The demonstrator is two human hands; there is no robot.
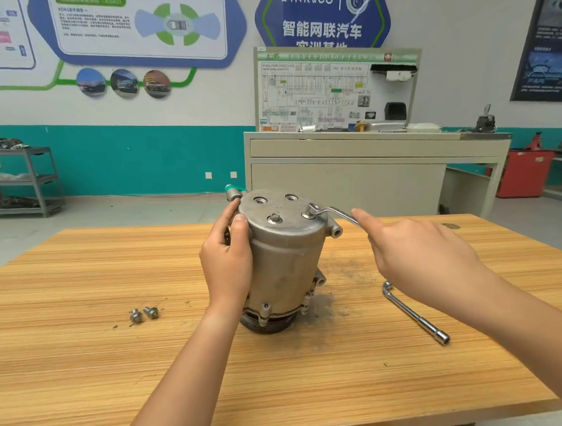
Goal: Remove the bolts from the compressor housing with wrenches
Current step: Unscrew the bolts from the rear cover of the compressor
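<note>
Left hand (227,262): mine, curled round the upper left side of the compressor housing (287,257), thumb on the rim, bracing it.
Right hand (421,254): fingers straight, not wrapped, fingertips pressing the wrench (332,212) handle.
Housing: upright mid worktop (117,383), dull grey cast metal, scuffed cylinder, flat round cap.
Wrench: bright steel, cranked shank, head on the right cap bolt (308,214).
Other bolts: 1 hex bolt (275,218) in the cap, near centre; 2 empty holes (259,200) far side; 2 loose bolts (143,313) on the worktop, left.
Spare wrench (416,313): L-shaped socket bar, lying right.
Risk 1: open fingers could slide off the smooth handle.
Risk 2: wrench head may ride off and round the hex.
Risk 3: tall housing could tip or twist if my left grip slackens.
Risk 4: loose bolts might roll.
</note>
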